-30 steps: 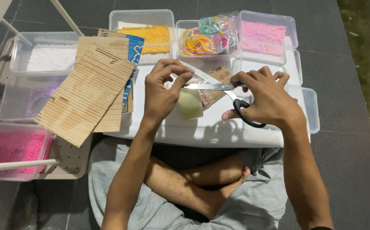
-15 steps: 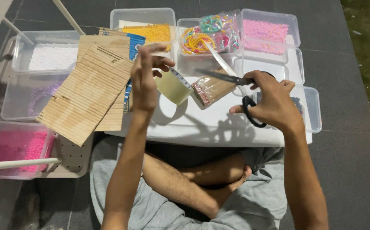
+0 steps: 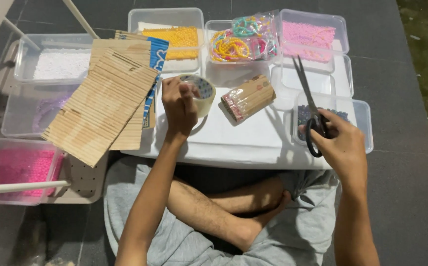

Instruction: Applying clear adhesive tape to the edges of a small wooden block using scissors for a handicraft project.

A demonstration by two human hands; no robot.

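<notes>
Since half a second ago the two hands have drawn well apart: the roll of clear tape (image 3: pixel 198 93) has come down from mid-air to the white counter (image 3: pixel 253 143), and the scissors (image 3: pixel 311 111) have swung away to the right, no longer meeting the tape. That parting suggests the cutting of tape is done for now. The left hand (image 3: pixel 179 106) has its grip closed over the roll, fingers curled across its near side, the roll resting tilted on the counter just right of the hand. The right hand (image 3: pixel 339 143) has its grip closed through the black loops of the scissors, whose blades point up and away, nearly together, above a clear tub of dark beads (image 3: pixel 359 116). Between the two hands lies a wrapped bundle of wooden sticks (image 3: pixel 248 97), apart from both. Left of the tape, a panel of joined wooden sticks (image 3: pixel 100 111) lies tilted over other such panels and a blue-patterned sheet (image 3: pixel 157 54). Along the far edge stand clear tubs: white beads (image 3: pixel 61 64), yellow beads (image 3: pixel 172 37), a bag of mixed coloured beads (image 3: pixel 246 39), and pale pink beads (image 3: pixel 307 34). At near left is a tub of bright pink beads (image 3: pixel 14 167). Below the counter the person's crossed legs (image 3: pixel 223 207) show, in grey shorts.
</notes>
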